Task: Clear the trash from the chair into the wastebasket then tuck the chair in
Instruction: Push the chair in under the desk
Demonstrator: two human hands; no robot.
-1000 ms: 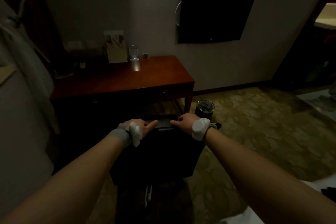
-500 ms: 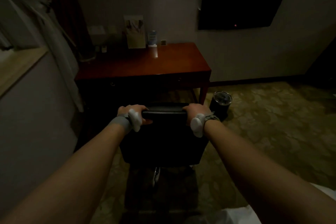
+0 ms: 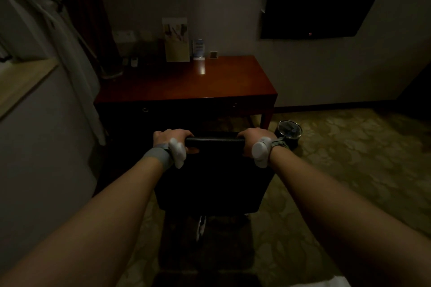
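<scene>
Both hands wrap the chair's [image 3: 214,177] top rail, left hand [image 3: 172,138] and right hand [image 3: 254,138] at opposite ends, a closed grip apt for steering it squarely under the table [image 3: 186,86]. Wastebasket [image 3: 289,131] stands beside the table leg. Since earlier frames the chair has moved closer to the table.

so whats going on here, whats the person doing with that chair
A person stands behind a dark chair, with the left hand and the right hand each wrapped over the top of its backrest. The chair faces the wooden desk and its backrest sits just short of the desk's front edge. The wastebasket stands on the carpet by the desk's right leg. Whether the seat holds anything cannot be seen from here.
</scene>
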